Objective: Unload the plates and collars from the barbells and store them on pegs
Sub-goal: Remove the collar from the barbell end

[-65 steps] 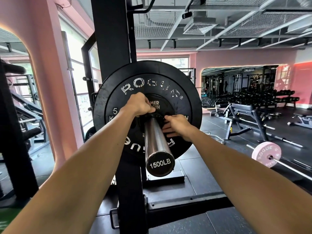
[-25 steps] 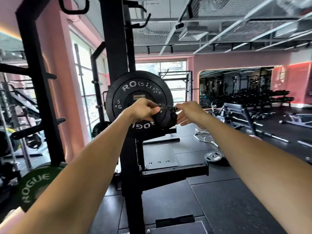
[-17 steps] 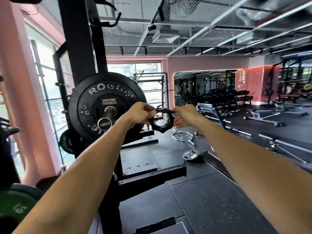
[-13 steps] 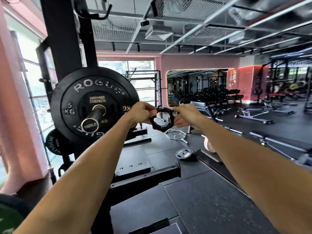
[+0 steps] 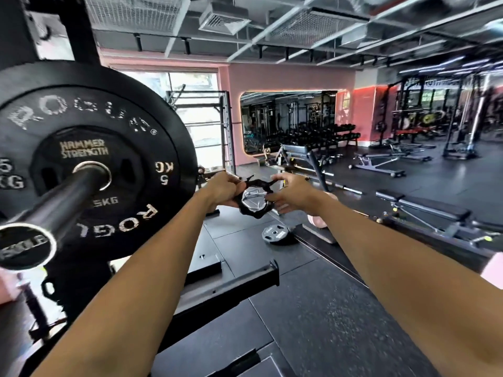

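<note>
1. Black plastic collar (image 5: 254, 198): off the bar, held in mid-air between both hands, to the right of the loaded sleeve and well clear of it. Its clamp lever stands open at the top.
2. Left hand (image 5: 221, 190): fingers curled round the collar's left edge, gripping it. Right hand (image 5: 292, 195): fingertips pinch the collar's right edge, the other fingers fairly straight.
3. Bumper plate (image 5: 130, 126): black, marked 5 KG, on the barbell sleeve (image 5: 58, 206), with a smaller black plate (image 5: 84, 151) seated in front of it. Sleeve end bare; nothing retains the plates.
4. Progress, as judged: the collar on this end is removed but not yet stored. Both plates remain to be slid off and hung. No storage peg can be identified with certainty from this view.
5. Floor (image 5: 326, 308): dark rubber tiling. A small loose plate (image 5: 276, 235) lies flat on it beyond the hands, possibly also awaiting storage.
6. Room: gym with pink walls, benches (image 5: 424, 210), racks, exposed ceiling ducting and a large window at the rear.
</note>
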